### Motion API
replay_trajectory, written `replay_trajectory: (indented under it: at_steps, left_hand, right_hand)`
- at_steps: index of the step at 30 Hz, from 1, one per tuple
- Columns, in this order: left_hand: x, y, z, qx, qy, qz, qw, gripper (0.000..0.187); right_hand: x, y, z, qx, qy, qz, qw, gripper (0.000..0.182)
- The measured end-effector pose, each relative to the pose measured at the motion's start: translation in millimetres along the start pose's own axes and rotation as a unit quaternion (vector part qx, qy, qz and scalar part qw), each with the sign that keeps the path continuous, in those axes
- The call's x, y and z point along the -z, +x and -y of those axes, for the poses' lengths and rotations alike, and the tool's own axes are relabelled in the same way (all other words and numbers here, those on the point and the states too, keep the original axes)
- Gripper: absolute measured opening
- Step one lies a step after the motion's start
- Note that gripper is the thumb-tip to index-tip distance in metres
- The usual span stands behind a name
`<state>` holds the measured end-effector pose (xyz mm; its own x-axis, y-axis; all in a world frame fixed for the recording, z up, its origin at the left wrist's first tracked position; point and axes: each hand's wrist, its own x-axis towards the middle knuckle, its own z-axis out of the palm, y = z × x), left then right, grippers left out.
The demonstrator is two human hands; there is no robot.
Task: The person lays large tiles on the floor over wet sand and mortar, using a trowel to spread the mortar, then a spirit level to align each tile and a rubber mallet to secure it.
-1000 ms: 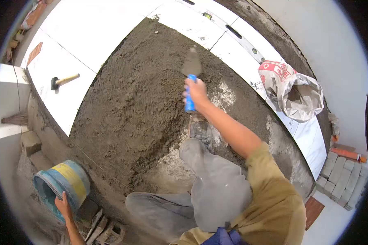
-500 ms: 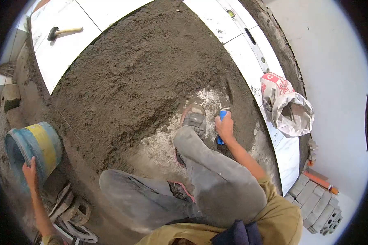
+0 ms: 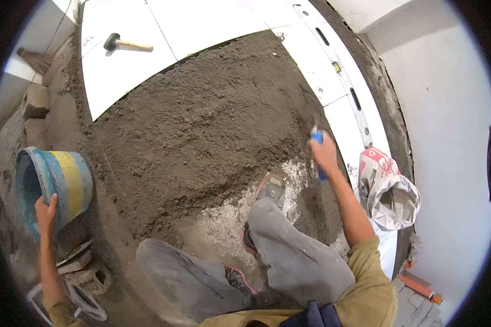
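My left hand [image 3: 46, 213] is closed on the rim of a blue bucket [image 3: 85, 182] with a yellow band, which lies tilted on its side at the left. The bucket's mouth faces left. In my right hand [image 3: 325, 152] is a blue-handled tool [image 3: 321, 173], held low over the grey-brown mortar bed [image 3: 213, 114] near the white tiles on the right. A bit of metal shows above my fist, but the tool's working end is not clear. Beside it, bare whitish floor [image 3: 223, 220] shows around my shoe [image 3: 272, 192].
A rubber mallet [image 3: 128, 43] lies on the white tiles [image 3: 202, 24] at the back. Along the right-hand tiles rest a long spirit level [image 3: 343, 79] and an open sack [image 3: 377, 169]. Concrete blocks [image 3: 95, 279] sit at lower left, grey bricks [image 3: 417, 310] at lower right.
My right hand has moved forward with the blue-handled tool, from beside my shoe towards the right-hand tiles. My left hand keeps hold of the bucket. The whole view has shifted.
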<state>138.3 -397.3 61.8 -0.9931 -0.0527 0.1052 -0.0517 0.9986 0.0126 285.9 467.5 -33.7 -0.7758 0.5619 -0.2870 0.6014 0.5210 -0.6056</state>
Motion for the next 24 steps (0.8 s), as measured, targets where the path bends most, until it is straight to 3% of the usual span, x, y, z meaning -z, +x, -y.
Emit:
replay_trajectory:
  at_steps: [1, 2, 3, 4, 6, 7, 9, 10, 12, 13, 15, 17, 21, 23, 24]
  left_hand:
    - [11.2, 0.4, -21.3, 0.000, -0.070, 0.051, 0.996, 0.039]
    - [20.4, 0.1, -40.2, 0.002, -0.141, 0.100, 0.985, 0.039]
    - [26.8, -1.8, -52.5, 0.010, -0.138, 0.096, 0.986, 0.039]
    - [32.6, -3.6, -62.9, 0.008, -0.109, 0.097, 0.989, 0.038]
    - [35.2, -3.6, -66.5, 0.004, -0.091, 0.093, 0.991, 0.036]
    - [33.2, -2.9, -63.5, 0.008, -0.089, 0.090, 0.992, 0.036]
    - [30.2, -2.1, -58.6, -0.025, -0.123, 0.084, 0.989, 0.036]
    - [31.8, -3.2, -60.5, -0.021, -0.121, 0.082, 0.989, 0.036]
    - [37.4, -2.3, -68.9, 0.006, -0.097, 0.103, 0.990, 0.037]
    - [36.6, -2.5, -68.2, 0.005, -0.095, 0.102, 0.990, 0.037]
    - [33.3, -2.9, -66.2, 0.017, -0.126, 0.089, 0.988, 0.037]
    - [41.2, -0.2, -73.8, 0.040, -0.094, 0.118, 0.988, 0.038]
    - [37.0, -2.3, -74.8, 0.018, -0.116, 0.107, 0.987, 0.038]
    - [37.2, -3.9, -70.6, 0.011, -0.120, 0.085, 0.989, 0.038]
    - [35.6, -3.1, -65.4, 0.022, -0.103, 0.096, 0.990, 0.038]
  right_hand:
    - [4.2, 19.8, 34.4, -0.004, -0.004, 0.018, 1.000, 0.032]
    - [1.9, 40.3, 53.1, -0.044, 0.079, 0.046, 0.995, 0.031]
    - [-1.9, 62.0, 68.1, -0.084, 0.160, 0.076, 0.980, 0.032]
    - [-10.5, 98.3, 63.2, -0.078, 0.160, 0.083, 0.980, 0.032]
    - [-30.7, 174.5, 37.6, 0.117, 0.017, 0.025, 0.993, 0.041]
    - [-36.7, 189.4, 49.1, 0.122, 0.019, 0.027, 0.992, 0.041]
    - [-51.9, 209.0, 77.5, 0.039, -0.045, -0.010, 0.998, 0.047]
    - [-55.6, 212.7, 93.3, 0.042, -0.044, -0.007, 0.998, 0.047]
    - [-55.9, 217.0, 124.2, -0.051, -0.001, -0.004, 0.999, 0.052]
    - [-67.1, 238.4, 117.2, -0.050, 0.002, -0.004, 0.999, 0.052]
    - [-108.0, 305.3, 77.6, 0.050, -0.122, -0.061, 0.989, 0.051]
    - [-110.7, 309.8, 92.8, 0.089, -0.147, -0.031, 0.985, 0.050]
    - [-109.2, 318.8, 118.9, 0.023, -0.042, -0.005, 0.999, 0.047]
    - [-99.5, 316.4, 131.0, 0.115, -0.191, 0.043, 0.974, 0.045]
    - [-97.8, 292.6, 137.6, 0.065, -0.124, -0.038, 0.989, 0.042]
